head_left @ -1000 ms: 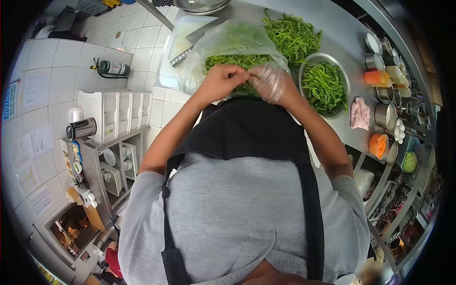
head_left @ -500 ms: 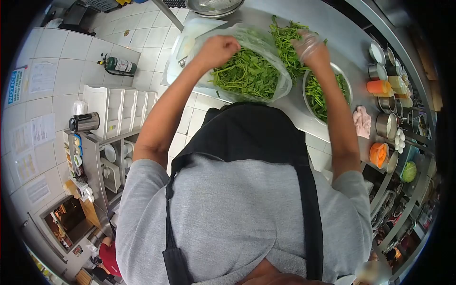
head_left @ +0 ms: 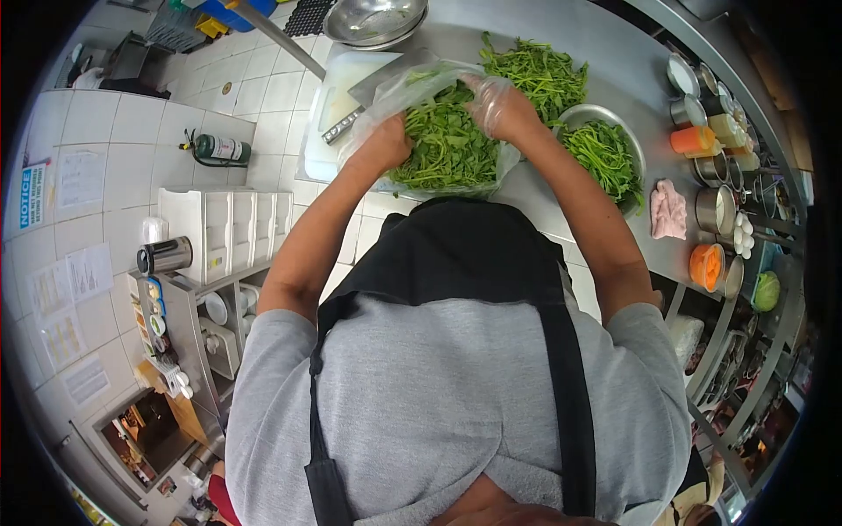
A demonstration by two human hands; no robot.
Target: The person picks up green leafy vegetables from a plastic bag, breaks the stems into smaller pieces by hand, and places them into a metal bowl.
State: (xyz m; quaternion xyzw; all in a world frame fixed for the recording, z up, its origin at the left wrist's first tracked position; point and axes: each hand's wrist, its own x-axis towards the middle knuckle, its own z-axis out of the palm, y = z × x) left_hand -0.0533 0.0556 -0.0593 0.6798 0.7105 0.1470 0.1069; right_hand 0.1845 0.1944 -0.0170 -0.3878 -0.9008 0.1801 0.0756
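Note:
A clear plastic bag (head_left: 373, 110) full of leafy green stems (head_left: 447, 145) lies on the counter in front of me. My left hand (head_left: 388, 145) is curled at the bag's left side, closed on its edge, with the fingertips hidden among the leaves. Over the bag's right side is my right hand (head_left: 498, 107), in a clear plastic glove. Its fingers are bent around leafy greens at the opening and partly hidden. Loose greens (head_left: 537, 74) are piled just beyond the right hand. To the right, a metal bowl (head_left: 643, 158) holds more cut greens, beside my right forearm.
A cleaver (head_left: 377, 83) rests on a white cutting board (head_left: 320, 158) left of the bag. Stacked metal bowls (head_left: 377, 22) stand behind. A pink cloth (head_left: 668, 210) lies at right, near several pots and containers (head_left: 712, 210) along the shelf edge.
My right hand has moved left from the loose greens to the bag's opening. My left hand has lowered to the bag's left side. The view has shifted slightly, showing more of the cleaver.

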